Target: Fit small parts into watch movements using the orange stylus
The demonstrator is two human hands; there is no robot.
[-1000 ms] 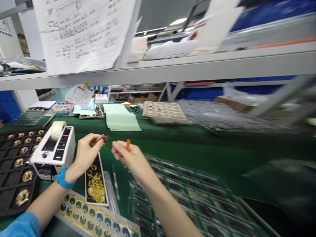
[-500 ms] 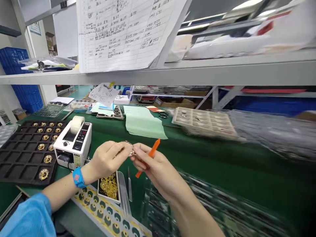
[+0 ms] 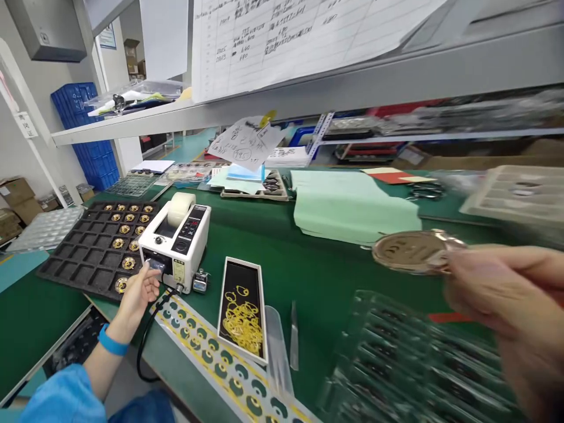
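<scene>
My left hand (image 3: 137, 294) reaches to the front slot of the white tape dispenser (image 3: 194, 235), its fingertips closed at a clear strip of tape (image 3: 155, 266). My right hand (image 3: 506, 294) is close to the camera at the right and somewhat blurred. Between its thumb and fingers it grips a round, rose-gold metal watch case (image 3: 408, 251), tilted so that one broad face shows. An orange stick-like tool (image 3: 449, 317) pokes out beneath the same hand, mostly hidden by it.
Left of the dispenser lies a black compartment tray (image 3: 94, 247) with several gold watch parts. Nearer stand a white box (image 3: 221, 305) of yellow rings, tweezers (image 3: 294, 341), a sticker sheet (image 3: 211, 358) and a clear plastic tray (image 3: 379, 352). A shelf (image 3: 273, 100) crosses above.
My hands have parted. The left has moved left to the dispenser's tape slot; the right has carried the watch case and orange tool rightward. The view has swung left.
</scene>
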